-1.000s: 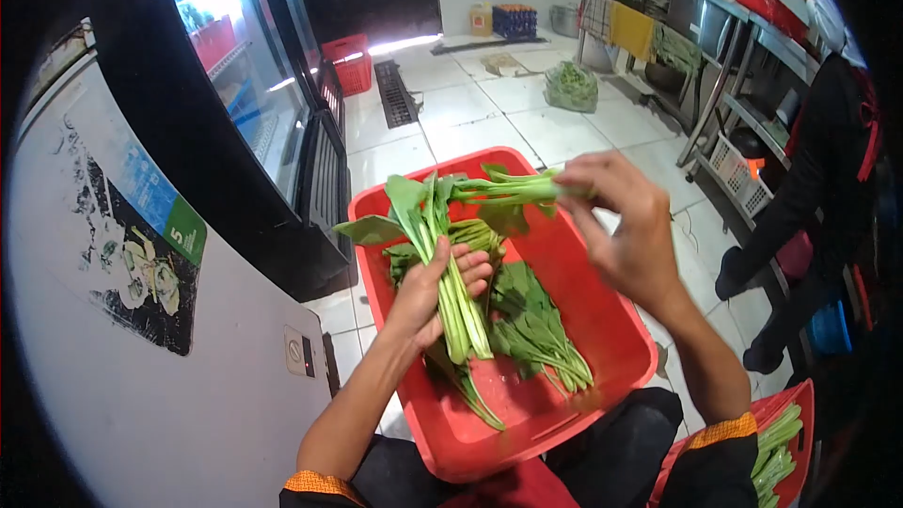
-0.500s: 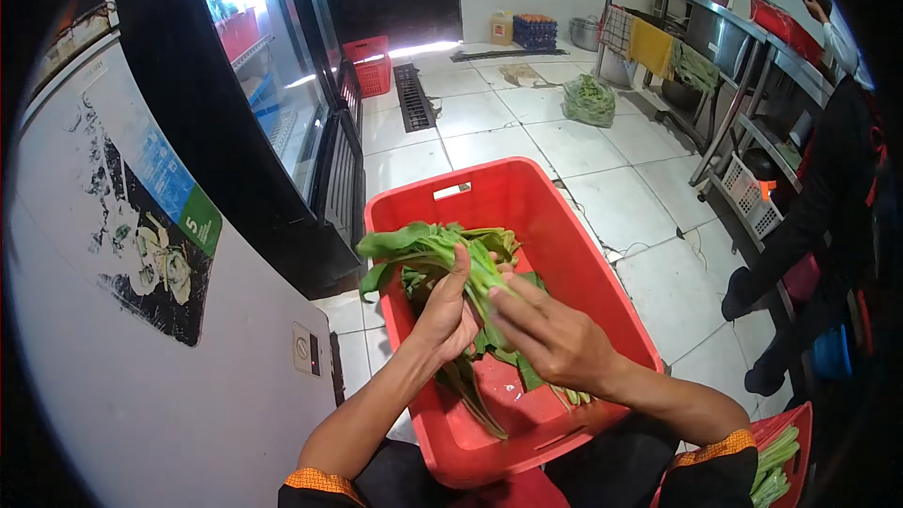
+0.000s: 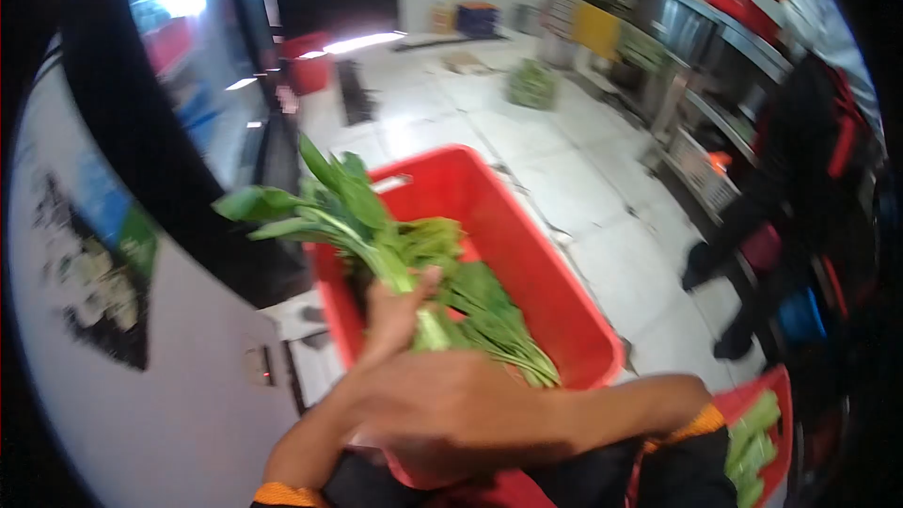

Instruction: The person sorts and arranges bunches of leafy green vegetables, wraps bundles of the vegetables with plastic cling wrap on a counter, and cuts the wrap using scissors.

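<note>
Left hand [image 3: 391, 320] still grips greens [image 3: 353, 216]; right hand [image 3: 447, 403], grip unclear, has crossed the left forearm [image 3: 315, 437].

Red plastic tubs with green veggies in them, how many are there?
2: one large rectangular red plastic tub in the middle, and another red plastic tub at the lower right, partly covered. More could be hidden.

Red crate [image 3: 513, 259]: smooth plastic, slight sheen. Leafy greens [image 3: 353, 216]: smooth leaves. Floor tiles [image 3: 602, 254]: glossy. Shelving [image 3: 696, 9]: metal, reflective. Yellow cloth [image 3: 597, 31]: matt fabric. White cabinet [image 3: 202, 367]: smooth-faced, panel low-sheen.
</note>
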Available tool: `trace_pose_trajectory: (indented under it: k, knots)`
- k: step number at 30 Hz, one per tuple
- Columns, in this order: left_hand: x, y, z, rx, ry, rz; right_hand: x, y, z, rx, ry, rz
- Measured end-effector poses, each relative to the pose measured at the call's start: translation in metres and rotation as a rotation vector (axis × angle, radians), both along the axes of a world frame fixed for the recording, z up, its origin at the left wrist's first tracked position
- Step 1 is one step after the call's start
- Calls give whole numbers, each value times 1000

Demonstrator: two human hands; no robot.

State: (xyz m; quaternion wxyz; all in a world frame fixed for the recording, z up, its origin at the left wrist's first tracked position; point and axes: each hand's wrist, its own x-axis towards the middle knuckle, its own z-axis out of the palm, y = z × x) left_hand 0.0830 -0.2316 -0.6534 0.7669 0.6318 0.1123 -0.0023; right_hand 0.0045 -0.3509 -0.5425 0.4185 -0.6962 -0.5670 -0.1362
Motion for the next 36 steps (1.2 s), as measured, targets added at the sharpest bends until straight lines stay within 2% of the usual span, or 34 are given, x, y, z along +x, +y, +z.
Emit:
trace_pose_trajectory:
  k: [1,5,6,8,10,13,15,17,18,19,20,21,22,24,27,34,36]
  knots:
    - [0,-3,0,53,37,1,-8,4,-4,-27,32,-76]
    - [3,-7,-6,173,-57,0,-60,61,20,391,265,360]
    - [2,-5,-10,175,-73,3,-67,69,30,414,292,431]
    - [-2,-7,-6,198,-35,10,-73,60,35,360,288,421]
    - [-2,-6,-5,100,-36,-32,-62,35,32,228,239,261]
    - [2,-6,-2,86,-131,-1,-21,-6,27,-89,96,-172]
    - [0,-5,5,-59,-127,-22,-2,-17,4,-212,41,-369]
    - [2,-7,9,-110,-160,-31,17,-23,-38,-191,2,-426]
    - [3,-10,7,-227,-157,17,20,-25,-49,-188,-15,-420]
    - [4,-12,8,-346,-149,63,21,-27,-56,-188,74,-485]
    - [2,-11,13,-349,-156,67,24,-28,-64,-191,169,-551]
    - [-3,-8,22,-429,-126,-17,28,-28,-72,-140,106,-572]
    - [-6,-6,26,-509,-95,-102,29,-27,-70,-145,102,-570]
    - [-6,-5,26,-542,-93,-98,29,-25,-66,-73,249,-609]
    - [-8,-3,28,-580,-91,-127,31,-22,-66,-55,286,-625]
    - [-1,-4,8,-683,-14,-161,30,-18,-66,-112,298,-669]
    - [0,-6,7,-736,18,-157,32,-18,-66,-146,195,-641]
